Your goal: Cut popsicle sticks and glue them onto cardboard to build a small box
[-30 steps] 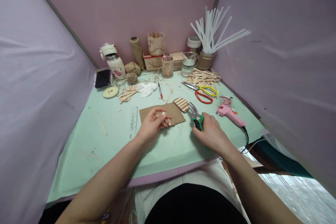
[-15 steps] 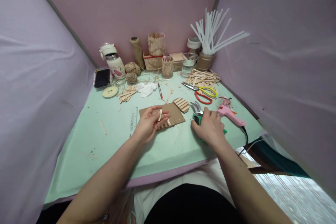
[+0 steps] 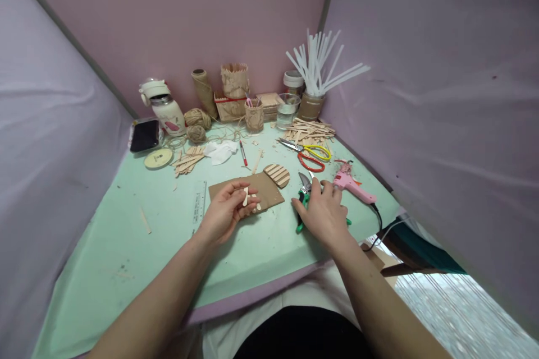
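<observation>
One stick piece (image 3: 245,197) sits pinched in left grip (image 3: 224,208); spread right grip (image 3: 326,212) overlies pruners (image 3: 302,198).

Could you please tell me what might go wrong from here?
The green-handled metal pruning shears under the right hand stand open and could nick a finger. The small pale wooden pieces in the left hand could slip from its fingers. The clear, open cup of liquid, if knocked, might wet the heaped flat wooden sticks beside it.
</observation>
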A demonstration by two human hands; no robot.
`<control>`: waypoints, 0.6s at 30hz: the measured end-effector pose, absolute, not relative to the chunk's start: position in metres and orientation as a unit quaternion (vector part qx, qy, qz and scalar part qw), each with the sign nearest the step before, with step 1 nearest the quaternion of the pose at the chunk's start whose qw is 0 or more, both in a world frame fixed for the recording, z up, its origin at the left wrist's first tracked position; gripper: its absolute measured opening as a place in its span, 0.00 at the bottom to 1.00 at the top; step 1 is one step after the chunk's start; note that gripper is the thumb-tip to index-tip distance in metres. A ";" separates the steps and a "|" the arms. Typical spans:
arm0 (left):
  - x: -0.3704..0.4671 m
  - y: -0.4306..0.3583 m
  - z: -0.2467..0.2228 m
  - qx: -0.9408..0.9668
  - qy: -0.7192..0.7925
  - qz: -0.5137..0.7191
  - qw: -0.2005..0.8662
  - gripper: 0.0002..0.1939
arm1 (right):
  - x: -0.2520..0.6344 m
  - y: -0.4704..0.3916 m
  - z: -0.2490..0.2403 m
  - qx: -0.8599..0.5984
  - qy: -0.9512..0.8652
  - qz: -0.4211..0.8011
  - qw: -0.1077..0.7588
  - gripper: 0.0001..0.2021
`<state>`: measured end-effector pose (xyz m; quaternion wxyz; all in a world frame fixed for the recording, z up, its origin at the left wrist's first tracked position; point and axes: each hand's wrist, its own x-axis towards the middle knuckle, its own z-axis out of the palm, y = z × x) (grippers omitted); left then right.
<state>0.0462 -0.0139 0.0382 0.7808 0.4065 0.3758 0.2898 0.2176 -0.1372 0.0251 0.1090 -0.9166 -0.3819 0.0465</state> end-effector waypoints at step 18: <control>0.046 -0.010 0.030 0.419 0.366 0.273 0.784 0.07 | 0.336 -0.189 0.014 -0.920 -0.390 -0.046 0.019 0.17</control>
